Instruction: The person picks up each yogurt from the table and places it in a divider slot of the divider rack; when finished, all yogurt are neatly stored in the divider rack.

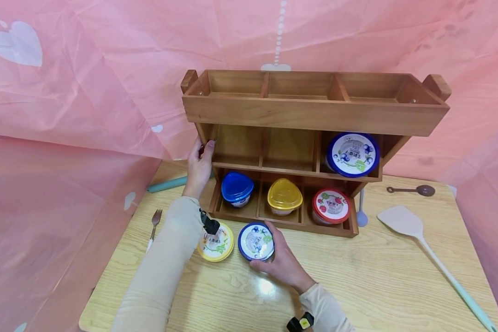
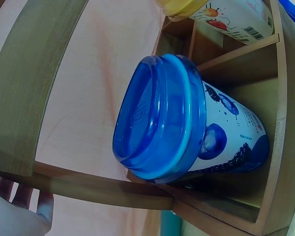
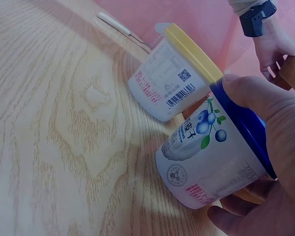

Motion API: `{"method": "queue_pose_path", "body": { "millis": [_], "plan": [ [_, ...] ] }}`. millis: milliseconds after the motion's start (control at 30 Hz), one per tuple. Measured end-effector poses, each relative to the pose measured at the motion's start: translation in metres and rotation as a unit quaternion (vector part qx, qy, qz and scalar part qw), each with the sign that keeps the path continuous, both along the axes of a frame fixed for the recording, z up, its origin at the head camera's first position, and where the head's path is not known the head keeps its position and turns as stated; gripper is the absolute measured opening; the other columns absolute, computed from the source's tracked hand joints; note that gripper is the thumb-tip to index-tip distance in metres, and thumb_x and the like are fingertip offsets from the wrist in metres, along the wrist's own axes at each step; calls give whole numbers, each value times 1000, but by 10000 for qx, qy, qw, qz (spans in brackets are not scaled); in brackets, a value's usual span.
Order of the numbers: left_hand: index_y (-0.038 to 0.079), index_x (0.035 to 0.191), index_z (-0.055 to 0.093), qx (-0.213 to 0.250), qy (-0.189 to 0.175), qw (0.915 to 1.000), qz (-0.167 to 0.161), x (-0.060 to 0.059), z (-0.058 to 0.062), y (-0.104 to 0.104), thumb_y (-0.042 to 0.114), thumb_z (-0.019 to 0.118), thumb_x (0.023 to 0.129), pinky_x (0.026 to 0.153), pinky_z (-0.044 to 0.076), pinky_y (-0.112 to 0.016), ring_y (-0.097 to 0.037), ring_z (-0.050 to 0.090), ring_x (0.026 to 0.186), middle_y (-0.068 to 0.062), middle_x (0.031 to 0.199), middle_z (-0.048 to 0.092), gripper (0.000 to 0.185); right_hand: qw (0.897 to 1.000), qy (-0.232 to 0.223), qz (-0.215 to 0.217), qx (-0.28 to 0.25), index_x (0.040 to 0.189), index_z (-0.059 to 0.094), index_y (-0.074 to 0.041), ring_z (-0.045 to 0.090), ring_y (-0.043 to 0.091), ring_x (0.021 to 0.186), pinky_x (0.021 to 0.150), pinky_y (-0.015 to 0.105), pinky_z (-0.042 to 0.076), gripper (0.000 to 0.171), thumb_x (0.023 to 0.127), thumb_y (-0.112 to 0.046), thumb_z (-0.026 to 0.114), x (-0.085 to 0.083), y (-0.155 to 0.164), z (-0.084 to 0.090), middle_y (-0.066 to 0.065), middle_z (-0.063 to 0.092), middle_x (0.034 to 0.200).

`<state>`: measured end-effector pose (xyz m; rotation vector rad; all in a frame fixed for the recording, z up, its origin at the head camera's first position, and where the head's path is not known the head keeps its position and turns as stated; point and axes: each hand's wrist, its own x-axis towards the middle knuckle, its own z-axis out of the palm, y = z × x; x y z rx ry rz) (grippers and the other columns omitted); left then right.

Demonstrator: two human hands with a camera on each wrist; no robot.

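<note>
The blue-lidded cup (image 1: 256,241) stands on the surface just in front of the wooden rack (image 1: 311,110), toward the near left of its base, and our right hand (image 1: 283,260) wraps it from the side, thumb over the rim and fingers curled under the wall, as the right wrist view shows. Just beside it to the left, near but apart, stands a yellow-lidded cup (image 1: 216,243). Our left hand (image 1: 199,168) grips the left upright of the rack, fingers curled round the wood. We judge the loading a good half done: the bottom shelf holds a blue domed cup (image 1: 237,187), a yellow domed cup (image 1: 284,196) and a red-lidded cup (image 1: 331,206), one in each compartment, and a large blue-lidded tub (image 1: 352,154) lies on its side in the right compartment of the middle shelf. Left over, as far as we can see, are the two cups on the surface, with the left and centre compartments of the middle shelf and all three top compartments bare. The cup in hand bears printed blueberries, a leaf and some East Asian characters we cannot read surely; a round stamp and small red print sit low on its wall. The yellow-lidded one shows a barcode and a QR code. No brand name is legible to us.
</note>
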<state>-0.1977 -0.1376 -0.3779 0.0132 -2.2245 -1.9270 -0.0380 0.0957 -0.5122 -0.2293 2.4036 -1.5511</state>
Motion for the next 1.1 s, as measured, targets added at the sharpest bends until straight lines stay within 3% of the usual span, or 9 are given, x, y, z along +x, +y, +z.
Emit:
{"method": "queue_pose_path", "body": {
  "millis": [567,1100],
  "plan": [
    [15,151,41,7,8,10000,30,-1,1,1,22,48,104,113,40,-43,-31,50,133,-16,147,49,47,10000,-24,-34,12,156,20,-27,30,32,146,118,57,23,112,69,-35,90,1,1,0,6,26,161],
    [16,151,41,11,11,10000,30,0,0,0,24,48,104,113,40,-43,-31,50,132,-16,147,49,48,9999,-64,-121,26,157,21,-27,30,32,146,118,57,23,112,69,-29,90,3,0,2,5,26,162]
  ]
}}
